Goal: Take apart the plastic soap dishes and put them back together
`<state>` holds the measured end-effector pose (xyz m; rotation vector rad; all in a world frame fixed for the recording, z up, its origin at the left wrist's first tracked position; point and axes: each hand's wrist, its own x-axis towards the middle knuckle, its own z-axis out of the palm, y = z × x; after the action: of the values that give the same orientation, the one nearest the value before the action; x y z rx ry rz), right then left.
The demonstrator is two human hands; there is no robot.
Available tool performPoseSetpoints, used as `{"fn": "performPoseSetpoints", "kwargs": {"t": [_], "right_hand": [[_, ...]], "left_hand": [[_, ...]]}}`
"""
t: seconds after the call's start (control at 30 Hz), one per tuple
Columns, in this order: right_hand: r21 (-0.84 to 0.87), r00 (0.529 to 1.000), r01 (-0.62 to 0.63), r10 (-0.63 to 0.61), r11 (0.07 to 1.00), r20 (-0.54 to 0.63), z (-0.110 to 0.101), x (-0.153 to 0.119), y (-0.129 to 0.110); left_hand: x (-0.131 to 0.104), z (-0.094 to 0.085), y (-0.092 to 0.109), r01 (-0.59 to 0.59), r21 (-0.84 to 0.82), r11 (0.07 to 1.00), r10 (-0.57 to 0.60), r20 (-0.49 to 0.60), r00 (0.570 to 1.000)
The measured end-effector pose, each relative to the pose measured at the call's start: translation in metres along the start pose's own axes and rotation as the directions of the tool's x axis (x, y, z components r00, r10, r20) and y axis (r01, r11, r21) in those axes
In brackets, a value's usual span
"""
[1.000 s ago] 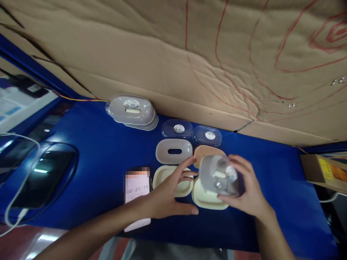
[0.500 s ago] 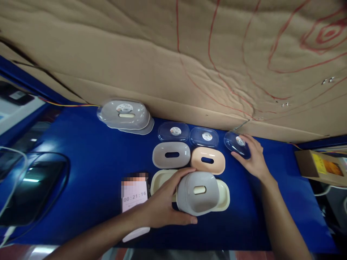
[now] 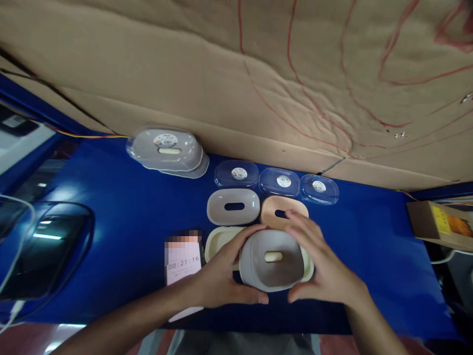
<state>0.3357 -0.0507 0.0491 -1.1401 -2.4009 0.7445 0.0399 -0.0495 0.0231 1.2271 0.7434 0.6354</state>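
Observation:
My left hand (image 3: 231, 276) is closed around the left side of a grey oval plastic container (image 3: 260, 276), which has a cream piece (image 3: 273, 256) at its centre. On the container's right side is my right hand (image 3: 321, 271), fingers and thumb spread around it; I cannot tell whether they press on it. Beneath lies a cream oval tray (image 3: 218, 241), partly covered. Just beyond are a grey slotted tray (image 3: 244, 218) and a peach slotted tray (image 3: 269, 217). Behind these sit a left clear lid (image 3: 223, 176), a middle clear lid (image 3: 269, 185) and a right clear lid (image 3: 328, 196), each with a round label.
A stack of grey containers under a clear lid (image 3: 148, 153) stands at the back left. A phone showing a timer (image 3: 184, 266) lies left of my left hand. Cardboard (image 3: 177, 88) walls the back of the blue table (image 3: 125, 212). A small cardboard box (image 3: 424, 224) is at right.
My right hand has let go of the right clear lid, now lined up with the other two, and has come to the grey container's right side. My left hand keeps its hold.

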Motion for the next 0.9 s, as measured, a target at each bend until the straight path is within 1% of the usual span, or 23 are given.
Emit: {"fn": "performPoseSetpoints", "kwargs": {"t": [0.03,0.1,0.17,0.23,0.3,0.4,0.47,0.53,0.6,0.63,0.7,0.73,0.8,0.9], "right_hand": [[-0.006,0.999,0.017,-0.016,1.0,0.047,0.008,0.001,-0.012],[0.01,0.998,0.015,-0.016,1.0,0.063,0.021,0.002,-0.025],[0.057,0.999,0.006,-0.008,0.998,0.035,0.028,0.002,-0.026],[0.116,1.0,0.012,-0.012,0.993,0.004,0.031,0.002,-0.022],[0.169,1.0,0.025,-0.023,0.985,-0.016,0.031,0.001,-0.017],[0.248,0.999,0.036,-0.03,0.968,-0.029,0.03,-0.001,-0.01],[0.327,0.999,0.028,-0.013,0.945,-0.048,0.024,-0.005,-0.005],[0.38,0.992,0.001,0.046,0.925,-0.114,0.01,-0.013,0.003],[0.328,0.966,-0.072,0.147,0.942,-0.213,-0.008,-0.024,0.015],[0.257,0.942,-0.136,0.205,0.957,-0.267,-0.018,-0.03,0.021],[0.076,0.899,-0.299,0.308,0.951,-0.313,-0.034,-0.042,0.036],[0.013,0.882,-0.366,0.351,0.93,-0.314,-0.038,-0.047,0.043],[-0.077,0.865,-0.451,0.414,0.889,-0.284,-0.042,-0.054,0.055],[-0.143,0.864,-0.489,0.456,0.861,-0.212,-0.036,-0.057,0.069]], "left_hand": [[0.0,0.001,0.0,-0.027,-0.008,1.0,0.027,-0.007,1.0],[0.0,0.002,-0.001,-0.065,-0.033,0.997,0.065,-0.013,0.998],[0.0,0.002,-0.001,-0.064,-0.059,0.996,0.064,-0.01,0.998],[0.0,0.002,-0.001,-0.046,-0.06,0.997,0.046,-0.006,0.999],[-0.001,0.002,-0.002,-0.033,-0.023,0.999,0.033,-0.01,0.999],[-0.003,0.0,-0.004,-0.028,0.082,0.996,0.029,-0.001,1.0],[-0.005,-0.002,-0.006,-0.032,0.172,0.985,0.026,0.034,0.999],[-0.006,-0.003,-0.006,-0.048,0.248,0.968,0.029,0.081,0.996],[-0.007,-0.004,-0.006,-0.074,0.29,0.954,0.039,0.125,0.991],[-0.007,-0.004,-0.005,-0.091,0.297,0.951,0.049,0.147,0.988],[-0.006,-0.003,-0.004,-0.12,0.293,0.949,0.067,0.185,0.981],[-0.006,-0.003,-0.003,-0.131,0.287,0.949,0.076,0.196,0.978],[-0.005,-0.002,-0.002,-0.14,0.275,0.951,0.087,0.196,0.977],[-0.004,-0.001,0.0,-0.122,0.261,0.958,0.079,0.171,0.982]]}}
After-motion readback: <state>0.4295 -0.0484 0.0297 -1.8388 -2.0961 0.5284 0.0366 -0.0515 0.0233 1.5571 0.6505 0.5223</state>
